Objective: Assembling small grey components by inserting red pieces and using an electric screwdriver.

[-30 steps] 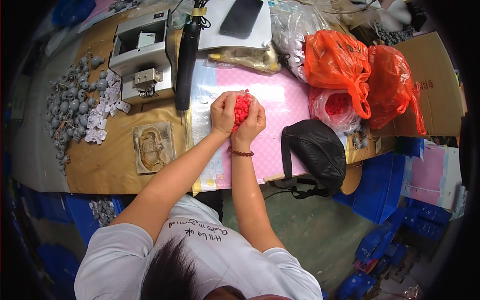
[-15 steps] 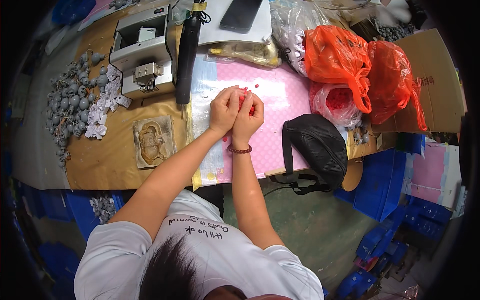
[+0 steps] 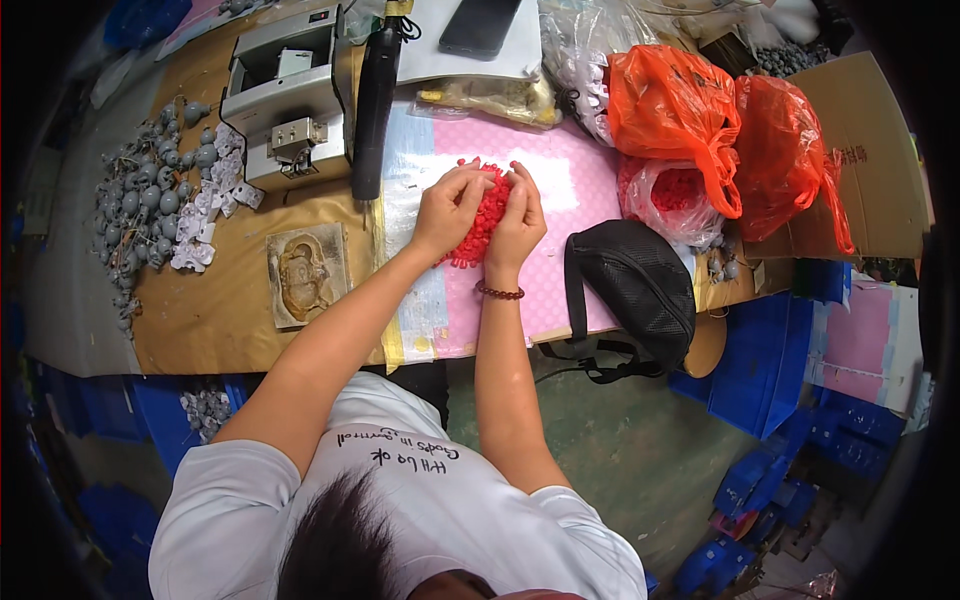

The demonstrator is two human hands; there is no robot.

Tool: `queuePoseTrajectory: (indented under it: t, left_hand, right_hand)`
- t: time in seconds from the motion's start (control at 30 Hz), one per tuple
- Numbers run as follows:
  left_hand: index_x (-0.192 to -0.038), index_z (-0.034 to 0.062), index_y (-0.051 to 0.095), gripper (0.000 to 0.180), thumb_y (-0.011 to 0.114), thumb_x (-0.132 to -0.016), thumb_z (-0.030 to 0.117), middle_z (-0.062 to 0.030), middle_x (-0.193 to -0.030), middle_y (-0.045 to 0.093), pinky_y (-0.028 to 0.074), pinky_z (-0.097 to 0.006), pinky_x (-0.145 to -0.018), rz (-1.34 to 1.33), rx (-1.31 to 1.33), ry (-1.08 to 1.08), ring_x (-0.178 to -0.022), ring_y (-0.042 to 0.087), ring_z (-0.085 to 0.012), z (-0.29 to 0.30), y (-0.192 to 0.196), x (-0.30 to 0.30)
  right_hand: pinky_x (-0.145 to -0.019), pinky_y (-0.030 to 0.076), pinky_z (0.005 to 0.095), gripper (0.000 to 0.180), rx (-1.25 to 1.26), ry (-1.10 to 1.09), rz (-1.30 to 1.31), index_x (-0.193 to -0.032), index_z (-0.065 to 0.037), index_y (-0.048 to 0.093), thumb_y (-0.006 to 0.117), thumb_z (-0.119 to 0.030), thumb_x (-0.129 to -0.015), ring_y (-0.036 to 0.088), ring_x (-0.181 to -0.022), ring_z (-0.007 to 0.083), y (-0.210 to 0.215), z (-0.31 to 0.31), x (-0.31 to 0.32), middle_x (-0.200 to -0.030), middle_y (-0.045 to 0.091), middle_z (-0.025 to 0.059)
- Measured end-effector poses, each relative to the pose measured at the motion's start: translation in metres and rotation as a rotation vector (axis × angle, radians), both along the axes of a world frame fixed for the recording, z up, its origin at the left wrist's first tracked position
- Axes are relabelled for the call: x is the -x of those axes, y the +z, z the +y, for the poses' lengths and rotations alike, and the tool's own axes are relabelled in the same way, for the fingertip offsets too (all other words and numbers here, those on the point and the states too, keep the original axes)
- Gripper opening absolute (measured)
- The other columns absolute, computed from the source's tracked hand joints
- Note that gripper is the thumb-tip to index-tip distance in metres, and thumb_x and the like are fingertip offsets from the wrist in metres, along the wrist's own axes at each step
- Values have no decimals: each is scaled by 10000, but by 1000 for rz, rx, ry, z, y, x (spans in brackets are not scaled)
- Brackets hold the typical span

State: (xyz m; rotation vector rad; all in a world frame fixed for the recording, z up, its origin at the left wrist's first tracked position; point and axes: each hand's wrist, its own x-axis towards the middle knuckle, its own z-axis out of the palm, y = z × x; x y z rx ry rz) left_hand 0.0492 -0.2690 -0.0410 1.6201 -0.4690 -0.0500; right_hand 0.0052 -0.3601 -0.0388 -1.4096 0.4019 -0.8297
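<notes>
A heap of small red plastic parts (image 3: 487, 215) lies on a pink dotted mat (image 3: 570, 190) on the table. My left hand (image 3: 447, 208) cups the heap from the left, fingers bent around it. My right hand (image 3: 519, 220) presses against the heap from the right, with a dark red bead bracelet on its wrist. Both hands touch the parts and enclose them between the palms. A few red parts show above my fingertips.
A black pouch (image 3: 630, 285) lies right of my right hand. Orange bags (image 3: 675, 105) and a clear bag of red parts (image 3: 672, 195) stand at back right. A grey machine (image 3: 290, 95), a black tool (image 3: 372, 90), several grey castings (image 3: 150, 200) and a brown mould (image 3: 305, 272) sit left.
A second ago my hands held the red parts bunched up above the mat. They then lowered to the mat, and now the parts spread in a heap between both hands.
</notes>
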Motion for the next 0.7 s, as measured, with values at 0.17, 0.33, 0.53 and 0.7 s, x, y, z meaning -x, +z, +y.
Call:
queuePoseTrajectory:
  t: [0.17, 0.33, 0.53, 0.7]
  left_hand:
    - [-1045, 4, 709, 247, 520, -1012, 160, -130, -1205, 683, 398, -381, -1087, 20, 38, -71, -1271, 550, -283, 8, 3, -1]
    - [-1089, 29, 698, 220, 562, -979, 163, -142, -1274, 644, 384, -387, -1099, -84, -84, -103, -1316, 501, -300, 24, 12, 4]
    - [-1391, 158, 507, 651, 753, -816, 341, -187, -1541, 321, 214, -557, -1159, -282, -413, -103, -1451, 197, -442, 46, 18, 26]
    - [-1547, 257, 264, 1126, 829, -624, 569, -192, -1623, 39, 55, -713, -1116, -457, -850, -274, -1479, -7, -476, 62, 31, 47]
  right_hand:
    - [-1045, 426, 374, 294, -47, 42, -38, -1144, 61, 665, 487, -130, -1008, 558, -1227, 267, 2, -14, 4, -1340, 585, 189]
    - [-1051, 420, 377, 264, 167, 140, 18, -1145, 43, 669, 528, -111, -985, 556, -1233, 270, 3, -26, 8, -1331, 589, 192]
    - [-1069, 404, 368, 314, 195, 196, 3, -1174, 52, 655, 485, -155, -1010, 544, -1252, 263, 7, -34, 12, -1346, 581, 184]
    - [-1124, 367, 378, 470, -130, 163, -100, -1283, 87, 565, 378, -285, -1066, 489, -1320, 257, 4, -40, 12, -1394, 535, 187]
